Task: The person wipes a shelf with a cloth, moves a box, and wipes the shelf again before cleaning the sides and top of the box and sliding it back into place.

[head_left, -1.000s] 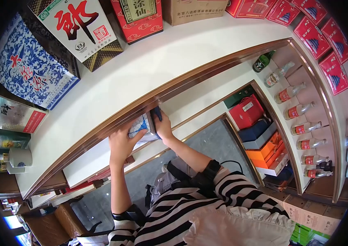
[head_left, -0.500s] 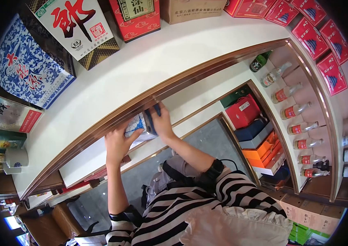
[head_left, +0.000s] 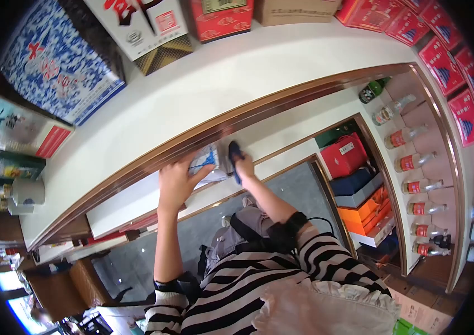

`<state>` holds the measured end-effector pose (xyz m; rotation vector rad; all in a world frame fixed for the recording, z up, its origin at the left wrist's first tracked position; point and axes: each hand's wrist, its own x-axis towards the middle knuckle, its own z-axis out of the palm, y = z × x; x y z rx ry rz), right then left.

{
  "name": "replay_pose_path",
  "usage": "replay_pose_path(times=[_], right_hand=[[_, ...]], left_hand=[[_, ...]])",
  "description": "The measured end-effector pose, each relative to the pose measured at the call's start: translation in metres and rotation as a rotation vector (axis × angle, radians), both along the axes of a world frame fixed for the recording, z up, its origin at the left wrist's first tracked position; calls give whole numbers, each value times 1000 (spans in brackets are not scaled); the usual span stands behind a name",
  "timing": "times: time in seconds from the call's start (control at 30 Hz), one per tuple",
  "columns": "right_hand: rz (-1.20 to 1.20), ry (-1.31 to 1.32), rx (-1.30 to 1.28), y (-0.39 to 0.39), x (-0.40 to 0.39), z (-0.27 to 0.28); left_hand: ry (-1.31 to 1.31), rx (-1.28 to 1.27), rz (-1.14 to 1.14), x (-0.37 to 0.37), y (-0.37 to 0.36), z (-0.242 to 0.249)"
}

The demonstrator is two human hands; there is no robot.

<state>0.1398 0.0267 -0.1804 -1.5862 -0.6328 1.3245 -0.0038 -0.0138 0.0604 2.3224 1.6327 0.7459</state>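
Observation:
My left hand [head_left: 176,181] rests on a white and blue packet [head_left: 204,158] just under the brown edge of the counter, its thumb stretched across the packet's face and the other fingers spread at its left side. To the right of the packet, my right hand [head_left: 243,167] holds a dark blue, elongated object [head_left: 235,159] upright, partly blurred. A grey-white surface shows between the packet and the dark object.
The curved white counter [head_left: 203,84] carries a blue-and-white patterned box [head_left: 61,61], a red box [head_left: 223,19] and a carton [head_left: 295,11]. Glass bottles [head_left: 414,162] line a right shelf, beside a red gift bag [head_left: 342,154] and an orange box [head_left: 362,215].
My right hand has moved away from the packet's right side with the dark blue object. My left hand stays at the packet. The whole view has shifted slightly.

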Motion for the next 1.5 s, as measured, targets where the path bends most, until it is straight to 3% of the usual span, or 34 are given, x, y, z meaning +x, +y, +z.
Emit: replay_pose_path(times=[0.03,0.07,0.1,0.17,0.2,0.27,0.37,0.43,0.5,0.57,0.67,0.73,0.8,0.9,1.0,1.17,1.3,1.37,1.4,1.5], right_hand=[[-17,-20,34,0,5,49],[-60,126,144,8,8,59],[-49,261,224,2,9,120],[-76,393,320,-4,0,172],[-57,402,315,-5,-8,169],[-47,172,518,-9,-25,158],[-26,219,531,-9,-26,134],[-22,262,448,-14,-24,112],[-12,187,269,-13,-23,64],[-8,143,262,-9,-19,11],[143,162,-45,6,0,-38],[32,207,28,8,2,26],[-50,265,139,10,4,86],[-71,381,328,0,-3,176],[-20,161,507,-7,-22,171],[-3,198,467,-7,-23,127],[46,43,229,-14,-19,25],[166,-14,113,-14,-10,-63],[215,-118,-14,-16,-1,-60],[132,-135,-25,-8,10,-13]], left_hand=[[5,-5,25,-1,0,-1],[-7,42,7,-1,0,-2],[-17,88,-10,-1,0,-3],[-6,84,21,-1,-1,-4],[17,78,26,-2,-1,-4],[40,50,25,-3,-2,-3],[33,97,-6,-4,0,-6],[36,76,13,-5,-1,-5],[56,72,5,-4,-2,-2],[42,35,14,-4,-2,-1],[23,28,16,-3,-3,1],[17,54,14,-3,-3,-1],[-3,258,-42,-5,-1,-6],[-15,182,-38,-5,-3,-2],[-7,130,-24,-5,-3,0],[29,75,10,-4,-2,-4],[54,-88,60,-1,-2,0],[44,0,29,-1,-1,-4],[32,86,18,-1,0,-4],[13,129,11,0,-1,-4]])
